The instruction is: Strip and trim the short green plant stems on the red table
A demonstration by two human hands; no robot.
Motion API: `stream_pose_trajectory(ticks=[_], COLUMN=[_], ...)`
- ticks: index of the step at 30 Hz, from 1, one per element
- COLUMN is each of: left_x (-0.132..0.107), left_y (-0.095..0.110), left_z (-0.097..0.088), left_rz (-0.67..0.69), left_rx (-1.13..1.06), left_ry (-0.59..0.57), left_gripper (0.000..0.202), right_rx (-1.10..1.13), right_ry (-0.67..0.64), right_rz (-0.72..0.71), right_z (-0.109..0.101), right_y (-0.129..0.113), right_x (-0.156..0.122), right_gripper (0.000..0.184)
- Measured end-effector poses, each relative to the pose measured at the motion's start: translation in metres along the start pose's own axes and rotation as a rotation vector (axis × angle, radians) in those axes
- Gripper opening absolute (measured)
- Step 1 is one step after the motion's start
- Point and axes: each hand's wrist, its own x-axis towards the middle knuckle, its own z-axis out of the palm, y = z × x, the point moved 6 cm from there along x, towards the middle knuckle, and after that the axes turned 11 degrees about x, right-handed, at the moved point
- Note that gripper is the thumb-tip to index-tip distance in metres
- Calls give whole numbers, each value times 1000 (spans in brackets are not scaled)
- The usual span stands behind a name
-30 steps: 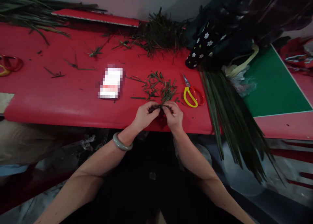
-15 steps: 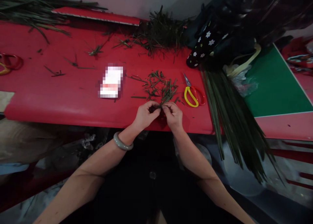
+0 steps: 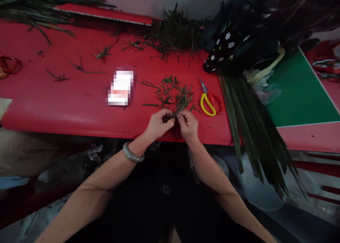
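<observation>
My left hand (image 3: 158, 124) and my right hand (image 3: 188, 125) meet at the near edge of the red table (image 3: 66, 105). Both pinch a small green leaf piece (image 3: 175, 115) between their fingertips. A grey-green bangle (image 3: 132, 153) circles my left wrist. Just beyond my fingers lies a scatter of short green leaf cuttings (image 3: 172, 92). Yellow and red scissors (image 3: 209, 102) rest shut on the table to the right of my right hand.
A bundle of long green leaves (image 3: 252, 126) hangs over the table's right edge. A blurred white card (image 3: 120, 88) lies left of the cuttings. More cuttings (image 3: 175, 32) pile at the back by a dark flowered cloth (image 3: 223, 50). Long leaves (image 3: 32, 12) lie far left.
Both hands stay together on the leaf piece, with only small finger movement. The view has shifted slightly downward.
</observation>
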Motion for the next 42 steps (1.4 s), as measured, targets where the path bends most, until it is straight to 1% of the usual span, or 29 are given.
stream_pose_trajectory(ticks=[5,8,11,13,15,17,19,21,24,26,28,31,37,42], left_x=[0,1,2,2,2,1,1,0,1,0,-2,-4,-6,-7], left_y=[3,1,-3,-5,-6,-5,-5,-5,-6,-4,0,4,6,12], left_z=[0,-1,-1,0,2,3,4,4,3,3,3,3,1,-4], left_rz=[-2,-22,-62,-74,-65,-49,-46,-48,-8,60,119,152,184,236], left_rx=[-43,-77,-124,-147,-139,-100,-81,-104,-109,-24,89,199,270,289], left_ry=[-24,-22,-45,-73,-106,-129,-138,-139,-107,-81,-68,-41,33,95], left_gripper=[8,9,11,14,18,19,20,23,27,26,25,23,18,10], right_rx=[-4,24,85,137,160,148,142,187,289,306,288,243,208,170], right_ry=[35,45,34,29,15,-15,-9,63,185,230,247,219,64,31], right_rz=[-8,10,34,38,-6,-71,-89,-33,119,190,204,205,222,166], right_z=[-2,-2,-2,-2,-2,-1,-2,-6,-12,-14,-14,-11,-1,0], right_y=[-2,3,9,11,7,1,0,6,22,29,30,25,18,16], right_x=[0,2,3,3,3,3,3,3,1,0,0,1,2,2], right_gripper=[12,13,11,16,22,17,8,9,13,16,17,18,19,18])
